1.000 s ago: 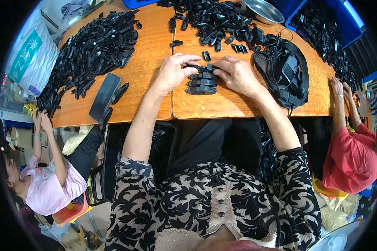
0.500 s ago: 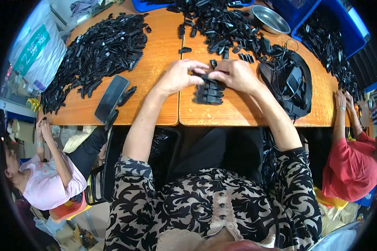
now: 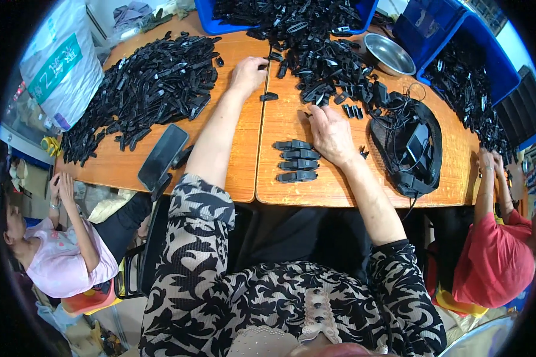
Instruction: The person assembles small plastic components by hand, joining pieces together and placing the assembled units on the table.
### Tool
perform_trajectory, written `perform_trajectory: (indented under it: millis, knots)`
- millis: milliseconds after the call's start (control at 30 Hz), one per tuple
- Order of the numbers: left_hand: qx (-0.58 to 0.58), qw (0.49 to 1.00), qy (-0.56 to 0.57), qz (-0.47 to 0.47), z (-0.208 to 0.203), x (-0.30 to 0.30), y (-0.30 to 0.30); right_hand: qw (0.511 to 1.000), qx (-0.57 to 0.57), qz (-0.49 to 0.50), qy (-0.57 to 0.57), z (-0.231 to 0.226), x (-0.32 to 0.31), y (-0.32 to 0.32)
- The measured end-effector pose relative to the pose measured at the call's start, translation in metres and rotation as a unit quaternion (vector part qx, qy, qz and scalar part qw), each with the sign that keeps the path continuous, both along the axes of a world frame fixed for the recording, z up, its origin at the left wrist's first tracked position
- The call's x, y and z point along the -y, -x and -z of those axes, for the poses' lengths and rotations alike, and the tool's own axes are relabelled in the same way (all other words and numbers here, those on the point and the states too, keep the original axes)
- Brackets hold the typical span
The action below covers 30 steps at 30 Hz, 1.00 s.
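My left hand [image 3: 247,75] reaches forward to the seam of the table, its thumb and fingers closed around a black plastic piece that is mostly hidden. Closer to me, my right hand [image 3: 330,134] is curled palm down, a small dark bit showing at its fingertips; the rest is hidden under the fingers. Beside it on the left lies a short column of several black plastic clips [image 3: 298,165], set side by side. A single black plastic piece [image 3: 268,96] rests on the seam just below my left hand.
Heaps of black parts lie at the left [image 3: 155,83] and far middle [image 3: 321,65]. A metal bowl [image 3: 390,55], a black mesh bag with cables [image 3: 393,149], a phone [image 3: 164,156] and blue bins [image 3: 426,27] surround the work area. Co-workers sit at both sides.
My hands have parted from over the clips. The left went forward and left to the loose parts; the right stays right of the clips, which now lie uncovered.
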<state>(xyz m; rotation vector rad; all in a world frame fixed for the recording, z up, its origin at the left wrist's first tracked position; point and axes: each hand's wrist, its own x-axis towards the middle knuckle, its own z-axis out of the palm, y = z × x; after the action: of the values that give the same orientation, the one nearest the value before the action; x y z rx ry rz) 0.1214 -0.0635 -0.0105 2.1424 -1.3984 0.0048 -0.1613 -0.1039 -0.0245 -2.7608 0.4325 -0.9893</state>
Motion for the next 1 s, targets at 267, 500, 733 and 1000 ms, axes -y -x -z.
perform_trajectory:
  millis: [267, 500, 733, 1000]
  knots:
    - [-0.193, 0.973, 0.121, 0.042, 0.003, -0.055, 0.035, 0.994, -0.044, 0.063, -0.075, 0.006, 0.013, 0.002]
    - [-0.037, 0.981, 0.088, 0.169, 0.007, -0.092, 0.095, 0.992, 0.020, 0.071, -0.105, -0.002, 0.005, 0.004]
    - [-0.124, 0.977, 0.075, 0.154, -0.001, -0.098, 0.098, 0.995, 0.003, 0.018, -0.093, -0.003, 0.010, 0.008]
    - [-0.214, 0.965, 0.072, 0.136, 0.001, -0.097, 0.101, 0.993, -0.020, -0.070, -0.090, -0.017, 0.017, 0.011]
